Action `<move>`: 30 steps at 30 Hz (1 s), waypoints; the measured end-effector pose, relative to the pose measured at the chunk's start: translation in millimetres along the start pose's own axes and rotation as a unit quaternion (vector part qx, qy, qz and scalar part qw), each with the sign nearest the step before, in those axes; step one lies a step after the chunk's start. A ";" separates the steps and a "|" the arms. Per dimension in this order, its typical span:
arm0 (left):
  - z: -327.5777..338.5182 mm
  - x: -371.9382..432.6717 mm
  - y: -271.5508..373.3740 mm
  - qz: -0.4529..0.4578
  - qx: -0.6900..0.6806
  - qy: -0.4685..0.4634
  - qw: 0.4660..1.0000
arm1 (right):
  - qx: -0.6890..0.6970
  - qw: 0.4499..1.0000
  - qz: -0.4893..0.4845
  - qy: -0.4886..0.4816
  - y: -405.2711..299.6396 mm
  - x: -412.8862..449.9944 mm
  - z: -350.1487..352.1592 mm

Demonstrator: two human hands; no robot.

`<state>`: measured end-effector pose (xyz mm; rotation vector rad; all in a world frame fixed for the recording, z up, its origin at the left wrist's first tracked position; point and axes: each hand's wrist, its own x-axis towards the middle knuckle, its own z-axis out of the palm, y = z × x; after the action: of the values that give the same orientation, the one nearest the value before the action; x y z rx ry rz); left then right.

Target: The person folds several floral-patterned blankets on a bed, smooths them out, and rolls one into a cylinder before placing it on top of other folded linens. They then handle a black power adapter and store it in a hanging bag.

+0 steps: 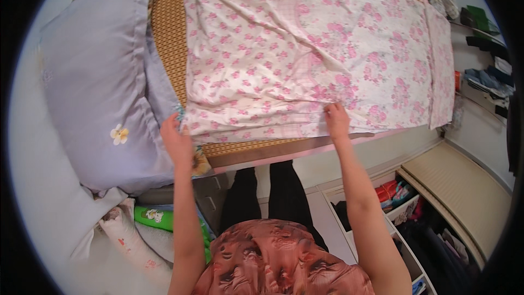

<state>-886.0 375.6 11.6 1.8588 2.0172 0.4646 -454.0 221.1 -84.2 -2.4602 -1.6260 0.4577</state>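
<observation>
A white cloth with pink flowers [262,49], like a bedsheet or thin quilt, lies spread over a woven mat [168,45] on the bed. Its near edge is rumpled into long folds. My right hand [338,123] grips the cloth near that edge, fingertips bent into the fabric. By the cloth's near left corner is my left hand [177,139], thumb and fingers apart; whether the thumb touches the corner is unclear. Left of it rests a lavender-grey pillow [98,73] with a white and yellow flower on it.
A dark drawer cabinet [211,196] stands below the pillow end. Rolled fabrics and a green cloth [153,217] lie at lower left. To the right, an open storage compartment [434,250] holds clothes beside a beige panel [458,188]. Shelves carry folded clothes [487,80].
</observation>
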 end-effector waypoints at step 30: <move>52.7 -32.8 -73.6 -0.113 -0.113 -0.072 0.985 | 0.155 0.969 -0.107 -0.161 -172.2 -70.8 -20.4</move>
<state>-923.5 336.8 -68.2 1.4674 1.9591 0.4602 -622.4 225.5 -2.5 -2.0336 -1.7506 1.0335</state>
